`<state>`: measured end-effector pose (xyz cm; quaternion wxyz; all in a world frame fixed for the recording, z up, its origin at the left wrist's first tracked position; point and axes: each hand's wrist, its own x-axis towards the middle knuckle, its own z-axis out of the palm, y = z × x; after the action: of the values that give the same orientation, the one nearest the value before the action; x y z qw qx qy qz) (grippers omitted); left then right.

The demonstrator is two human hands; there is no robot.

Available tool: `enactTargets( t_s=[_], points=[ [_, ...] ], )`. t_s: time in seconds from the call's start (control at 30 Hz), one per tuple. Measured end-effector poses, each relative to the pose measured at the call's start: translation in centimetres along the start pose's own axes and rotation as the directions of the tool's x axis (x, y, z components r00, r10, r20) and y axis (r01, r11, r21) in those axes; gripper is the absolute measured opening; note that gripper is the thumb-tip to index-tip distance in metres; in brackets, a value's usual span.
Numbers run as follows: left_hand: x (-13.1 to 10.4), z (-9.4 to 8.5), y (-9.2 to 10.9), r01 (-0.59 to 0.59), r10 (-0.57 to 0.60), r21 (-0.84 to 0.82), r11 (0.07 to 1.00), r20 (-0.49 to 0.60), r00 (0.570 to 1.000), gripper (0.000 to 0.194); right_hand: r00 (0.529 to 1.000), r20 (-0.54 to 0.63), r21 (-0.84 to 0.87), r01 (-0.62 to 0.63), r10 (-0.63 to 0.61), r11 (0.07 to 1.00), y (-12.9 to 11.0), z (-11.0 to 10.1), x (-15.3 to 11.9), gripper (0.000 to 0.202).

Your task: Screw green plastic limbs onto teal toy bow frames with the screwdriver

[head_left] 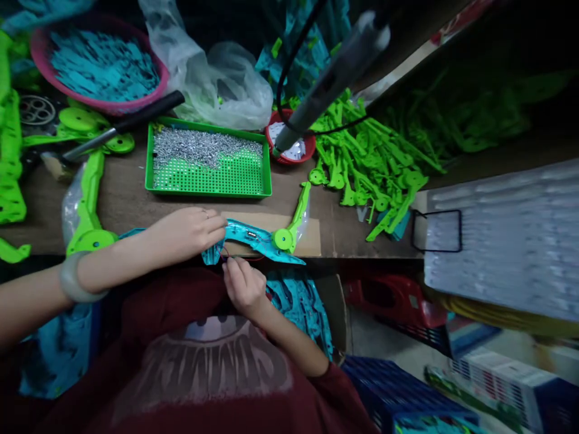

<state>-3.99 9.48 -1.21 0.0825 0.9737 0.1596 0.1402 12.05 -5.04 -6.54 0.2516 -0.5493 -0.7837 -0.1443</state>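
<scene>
A curved blue plastic shell (246,231) lies at the table's front edge, its inner side facing up, with a small dark part and thin wires inside. My left hand (199,230) is closed on the shell's left end, fingers bent over the top. Just below, my right hand (244,282) pinches thin dark and red wires (225,254) that hang by the shell's left end. A green arm-shaped part (283,239) with a round hub and clear film rests against the shell's right side. Under the shell is a piece of cardboard (312,235).
Behind stand a green tray (208,191) of small metal screws, a red basket (303,158) of white pieces and a pink basin (158,84) of blue parts. A screwdriver (136,117) lies left. Green parts (362,157) pile right. A grey electric driver (325,78) hangs overhead.
</scene>
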Motion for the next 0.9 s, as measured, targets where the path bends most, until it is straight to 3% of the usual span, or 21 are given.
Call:
enactTargets(
  t_s=[0.07, 0.2, 0.37, 0.43, 0.47, 0.53, 0.6, 0.7, 0.8, 0.87, 0.9],
  points=[
    [-0.2, 0.1, -0.1, -0.088, 0.087, 0.049, 0.995, 0.027, 0.996, 0.018, 0.996, 0.083, -0.032, -0.038, 0.04, 0.999, -0.2, -0.3, 0.3, 0.025],
    [-0.5, 0.3, 0.2, -0.043, 0.047, 0.086, 0.995, -0.046, 0.998, 0.023, 0.983, 0.176, -0.084, -0.035, 0.049, 0.996, -0.7, -0.3, 0.2, 0.022],
    [-1.5, 0.3, 1.3, 0.04, -0.035, 0.041, 0.998, -0.113, 0.993, 0.023, 0.998, 0.044, 0.067, -0.039, 0.036, 0.997, 0.5, -2.0, 0.8, 0.029],
    [-1.9, 0.6, 1.8, 0.09, -0.093, -0.028, 0.996, -0.139, 0.986, 0.022, 0.999, 0.009, 0.137, 0.047, -0.049, 0.989, 1.7, -2.9, 2.3, 0.03],
    [-2.0, 0.8, 2.0, 0.118, -0.128, -0.073, 0.99, -0.146, 0.981, 0.023, 0.989, -0.006, 0.156, 0.149, -0.15, 0.977, 2.4, -3.3, 3.2, 0.029],
    [-2.0, 1.1, 2.2, 0.164, -0.184, -0.144, 0.976, -0.147, 0.972, 0.029, 0.905, -0.028, 0.154, 0.424, -0.425, 0.892, 3.6, -3.6, 5.2, 0.023],
    [-1.6, 1.2, 2.2, 0.131, -0.156, -0.155, 0.979, -0.164, 0.974, 0.038, 0.754, -0.021, 0.149, 0.652, -0.657, 0.743, 4.5, -3.5, 6.9, 0.017],
    [-0.6, 0.8, 1.6, -0.07, 0.054, -0.086, 0.994, -0.171, 0.984, 0.043, 0.611, -0.009, 0.2, 0.777, -0.792, 0.597, 5.2, -3.2, 8.4, 0.023],
    [0.1, 0.6, 0.9, -0.17, 0.166, -0.036, 0.985, -0.1, 0.981, 0.024, 0.48, -0.075, 0.197, 0.866, -0.874, 0.459, 6.0, -3.1, 8.9, 0.024],
    [0.0, 0.7, 0.8, -0.112, 0.11, -0.026, 0.993, -0.085, 0.99, 0.016, 0.442, -0.116, 0.159, 0.892, -0.889, 0.423, 7.0, -3.1, 9.1, 0.023],
    [-0.2, 0.9, 1.0, -0.061, 0.057, -0.036, 0.997, -0.097, 0.994, 0.015, 0.473, -0.128, 0.15, 0.878, -0.872, 0.455, 7.5, -3.2, 9.2, 0.021]
  ],
)
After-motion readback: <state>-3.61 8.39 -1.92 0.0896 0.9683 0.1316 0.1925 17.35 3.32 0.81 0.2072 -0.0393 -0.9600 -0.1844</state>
